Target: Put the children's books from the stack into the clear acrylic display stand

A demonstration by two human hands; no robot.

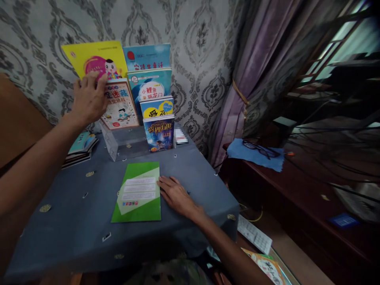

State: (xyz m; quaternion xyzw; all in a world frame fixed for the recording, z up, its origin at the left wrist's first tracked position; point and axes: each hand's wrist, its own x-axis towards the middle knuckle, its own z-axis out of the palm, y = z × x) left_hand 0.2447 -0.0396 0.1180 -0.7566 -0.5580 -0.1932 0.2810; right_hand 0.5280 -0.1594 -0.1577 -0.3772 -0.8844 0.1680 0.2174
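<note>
A white children's book with an orange border (pixel 120 107) leans in the left column of a clear stepped stand (pixel 111 143). My left hand (pixel 90 97) is closed over its upper left corner, in front of a taller yellow book (pixel 97 53); part of the cover is hidden behind the hand. Lower down, a green book (pixel 136 213) lies flat on the table, its text upside down to me. My right hand (pixel 176 194) rests flat beside it, fingers stretched out and fingertips at its right edge.
The stand's right column bears light-blue books (pixel 148 55) and a dark-blue book (pixel 160 134). More books (pixel 81 144) lie stacked at the left. A patterned cloth covers the table (pixel 74 221). On a dark desk at right, glasses (pixel 261 148) sit on a blue cloth (pixel 243 156).
</note>
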